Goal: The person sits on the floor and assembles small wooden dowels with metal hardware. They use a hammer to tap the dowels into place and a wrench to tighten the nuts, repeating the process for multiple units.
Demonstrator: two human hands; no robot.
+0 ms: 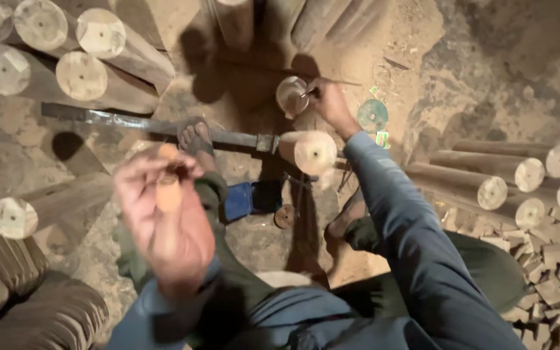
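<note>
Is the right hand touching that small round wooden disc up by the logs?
Touching. The head view shows the right hand reaching forward, its fingers meeting the edge of the round wooden disc with no gap between them.

The left hand (163, 220) is raised close and blurred, fingers curled — the right hand (328, 104) reaches forward, arm extended, fingers pinched.

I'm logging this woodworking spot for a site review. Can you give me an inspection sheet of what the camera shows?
Surface: bare dirt floor, dusty.
Job's things: short wooden log on a metal bar; small round piece at the right hand.
Clutter: wood offcuts, round green disc, blue object.
Grippers: left hand raised, blurred, pinching a small orange piece; right hand holds a thin tool.
Cables: nothing seen.
Surroundings: stacked logs, more logs on the right.
</note>
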